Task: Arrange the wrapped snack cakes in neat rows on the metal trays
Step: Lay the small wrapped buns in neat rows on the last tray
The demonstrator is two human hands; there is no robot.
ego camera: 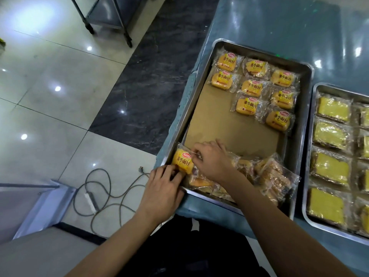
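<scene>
A metal tray [201,80] lined with brown paper holds several wrapped orange snack cakes [251,87] laid in rows at its far end. A loose pile of wrapped cakes [269,172] lies at its near end. At the near left corner, one wrapped cake [182,160] is held by both hands. My left hand [161,186] grips its lower edge. My right hand [211,159] pinches its wrapper from the right. A second metal tray [314,92] on the right carries rows of wrapped yellow cake slices [332,108].
Both trays sit on a blue-grey table [279,21]. To the left is a tiled floor with a power strip and coiled cable [91,198]. A metal rack's legs [127,39] stand at the top, and a metal ledge [40,196] at lower left.
</scene>
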